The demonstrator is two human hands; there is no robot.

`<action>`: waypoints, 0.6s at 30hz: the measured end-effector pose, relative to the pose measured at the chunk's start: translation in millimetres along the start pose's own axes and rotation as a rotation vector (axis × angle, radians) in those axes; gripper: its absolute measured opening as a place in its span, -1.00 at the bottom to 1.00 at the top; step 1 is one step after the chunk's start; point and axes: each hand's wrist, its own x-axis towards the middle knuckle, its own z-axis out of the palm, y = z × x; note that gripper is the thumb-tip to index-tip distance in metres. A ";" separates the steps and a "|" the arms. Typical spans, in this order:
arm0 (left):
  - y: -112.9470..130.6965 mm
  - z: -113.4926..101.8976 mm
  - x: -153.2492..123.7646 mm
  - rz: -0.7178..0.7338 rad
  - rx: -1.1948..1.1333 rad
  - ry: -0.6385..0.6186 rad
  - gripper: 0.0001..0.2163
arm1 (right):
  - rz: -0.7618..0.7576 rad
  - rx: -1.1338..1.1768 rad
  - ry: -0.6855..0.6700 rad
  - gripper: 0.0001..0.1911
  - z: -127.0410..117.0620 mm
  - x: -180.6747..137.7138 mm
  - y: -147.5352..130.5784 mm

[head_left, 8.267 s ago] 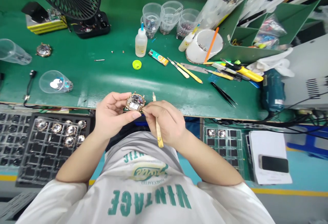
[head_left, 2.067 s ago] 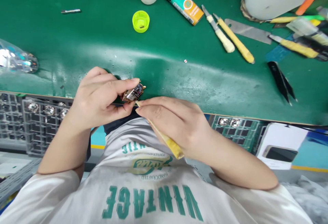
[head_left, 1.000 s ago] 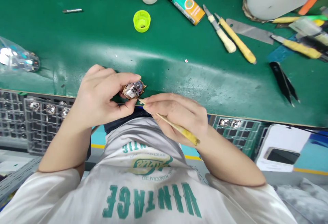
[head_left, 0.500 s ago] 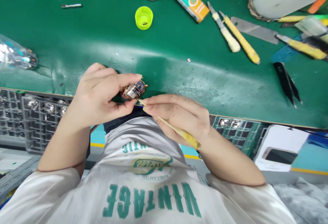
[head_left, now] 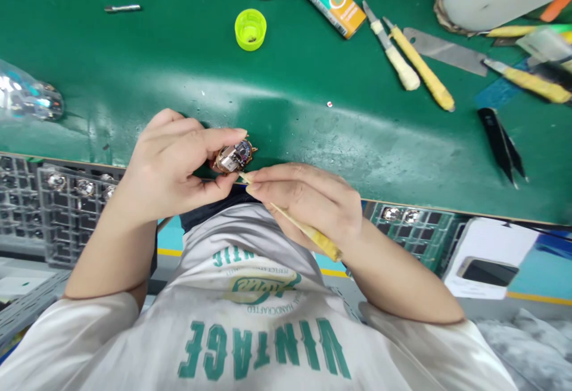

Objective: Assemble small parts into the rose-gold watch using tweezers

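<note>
Between thumb and forefinger, my left hand (head_left: 172, 161) grips a small rose-gold watch case (head_left: 234, 156) by its edges, close to the bench's front edge. Dark and silvery parts show inside the case, too small to name. My right hand (head_left: 313, 200) is closed around a thin tool with a yellow wrapped handle (head_left: 325, 243), held like a pen. Its slim end meets the lower rim of the case beside my left thumb; the very tip is too small to make out.
A green mat (head_left: 286, 81) covers the bench. On it lie a yellow-green cap (head_left: 250, 30), a lighter (head_left: 331, 0), wrapped-handle knives (head_left: 420, 69), a flat blade (head_left: 447, 51) and black tweezers (head_left: 501, 146). Clear trays (head_left: 71, 218) and a phone (head_left: 489, 272) are below the front edge.
My right hand and the yellow handle have shifted slightly left, the handle's rear end most. My left hand and the watch case stay nearly where they were.
</note>
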 end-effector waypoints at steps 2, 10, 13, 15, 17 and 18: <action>0.3 -0.1 0.2 -0.014 -0.001 -0.013 -0.64 | -0.002 0.001 -0.002 -0.79 -0.4 -0.1 -0.4; -0.1 0.0 -1.3 -0.009 -0.011 -0.005 -0.61 | 0.041 0.000 0.044 -0.77 3.7 -2.7 -3.6; 1.6 -1.4 -0.7 -0.040 -0.010 -0.033 -0.62 | 0.047 0.003 0.023 -0.78 3.6 -3.2 -4.2; 2.2 -1.4 -0.3 -0.047 -0.014 -0.036 -0.62 | 0.050 -0.005 0.013 -0.79 2.0 -2.8 -4.0; 1.8 -0.6 -0.3 -0.037 -0.026 -0.015 -0.61 | 0.042 -0.017 -0.009 -0.81 -0.9 -0.5 -4.3; 1.4 0.0 -0.6 -0.024 -0.034 0.003 -0.61 | 0.026 -0.023 -0.029 -0.82 -2.6 1.8 -4.9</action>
